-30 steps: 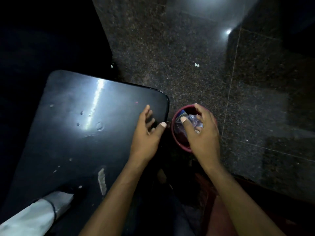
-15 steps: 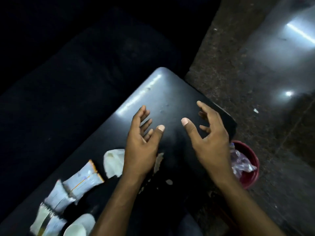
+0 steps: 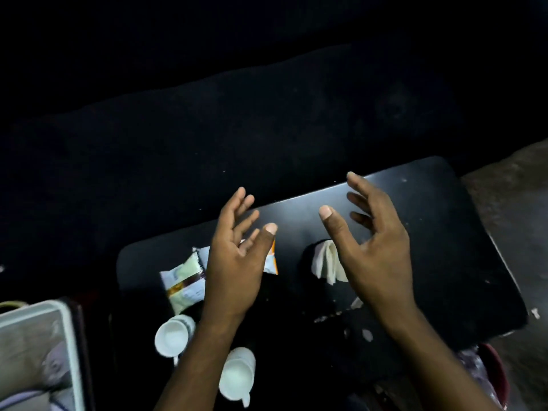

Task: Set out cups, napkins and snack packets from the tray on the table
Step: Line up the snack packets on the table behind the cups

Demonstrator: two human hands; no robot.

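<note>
Tray, pale and rectangular, at the lower-left edge of the view, beside the dark counter and well left of both hands; its contents are too blurred to tell. Counter: black, rounded corners, flecked with pale specks and crumbs near its front edge. Left hand: empty, fingers spread wide, held over the counter directly above the snack packets. Right hand: empty, fingers and thumb splayed wide, held over the counter to the right of the left hand, apart from it. Snack packets: one pale green packet with a brown band lying flat just left of the left hand's wrist; a second, white with an orange edge, mostly hidden under the left palm, showing at the thumb side. Napkin: white, folded, lying between the two hands, its right part covered by the base of the right thumb. Cups: two white cups lying on their sides near the front of the counter, one just left of the left forearm, one just right of it. Red bin, at the lower right beside the counter, lined with clear plastic.
</note>
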